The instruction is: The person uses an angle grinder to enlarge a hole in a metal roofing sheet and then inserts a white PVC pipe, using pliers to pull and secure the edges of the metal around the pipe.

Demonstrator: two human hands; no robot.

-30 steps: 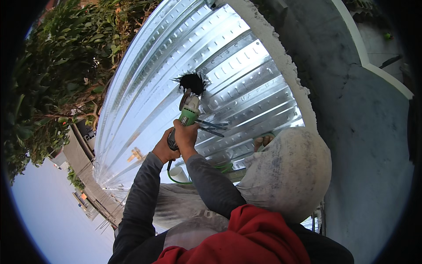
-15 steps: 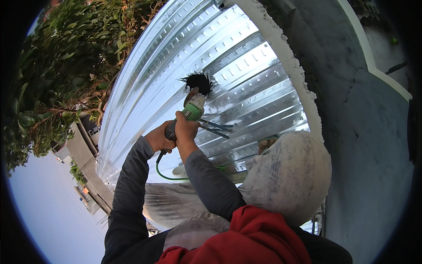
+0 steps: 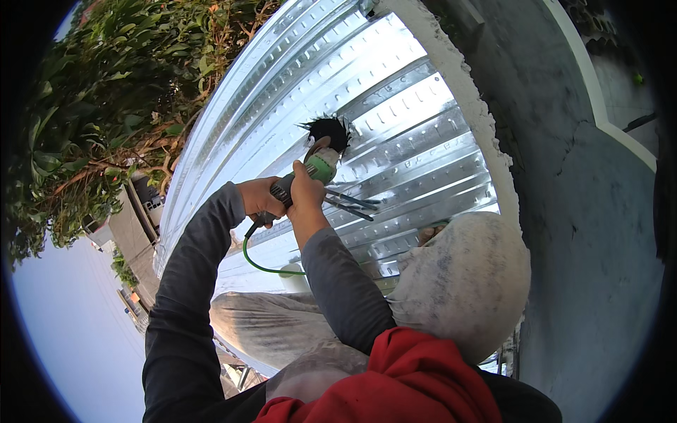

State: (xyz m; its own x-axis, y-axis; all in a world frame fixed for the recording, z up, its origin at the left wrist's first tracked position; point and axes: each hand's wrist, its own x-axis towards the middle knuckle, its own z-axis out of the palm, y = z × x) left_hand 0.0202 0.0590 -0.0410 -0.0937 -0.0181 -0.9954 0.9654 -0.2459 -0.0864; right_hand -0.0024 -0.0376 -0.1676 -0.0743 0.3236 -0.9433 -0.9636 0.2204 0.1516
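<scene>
Both my hands grip a green and dark grey angle grinder (image 3: 324, 166). My left hand (image 3: 259, 199) wraps the rear of its body, near where the cord comes out. Further forward, my right hand (image 3: 307, 189) closes round the body just behind the green part. The grinder's disc (image 3: 316, 149) meets the lower edge of a jagged dark hole (image 3: 330, 131) in a shiny corrugated metal sheet (image 3: 395, 162). Beside my right hand, two slim dark rods or handles (image 3: 352, 204) lie on the sheet. A green cord (image 3: 264, 269) loops down from the grinder.
My bent knees (image 3: 462, 282) frame the work, with my foot (image 3: 430, 231) on the sheet. Rough concrete edging (image 3: 486, 130) borders the sheet, and a grey wall (image 3: 592, 233) rises at right. Leafy branches (image 3: 106, 106) crowd the left. A pale round object (image 3: 290, 269) sits near the cord.
The grinder and both hands sit slightly further right in view, as does the hole. My left elbow has swung outward to the left, and the grinder's rear end has tilted.
</scene>
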